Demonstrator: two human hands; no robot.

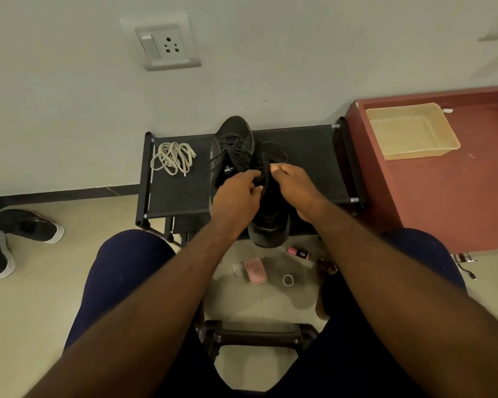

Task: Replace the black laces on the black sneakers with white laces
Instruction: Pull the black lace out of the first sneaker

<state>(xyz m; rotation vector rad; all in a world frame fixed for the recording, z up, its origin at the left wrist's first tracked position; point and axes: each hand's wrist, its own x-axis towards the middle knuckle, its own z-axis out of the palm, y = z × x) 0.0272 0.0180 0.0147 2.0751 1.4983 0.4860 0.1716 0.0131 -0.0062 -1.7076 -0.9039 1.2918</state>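
The left hand (236,196) and right hand (296,182) each have a grip clamped on the black speckled lace (263,171) of the nearer black sneaker (268,222). White flat laces (173,158) lie coiled apart.

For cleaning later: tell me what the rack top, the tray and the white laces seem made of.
Rack top: likely fabric, matte black, stretched between rails. Tray: probably plastic, beige, smooth moulded walls. White laces: flat woven cloth, matte, limp loops.
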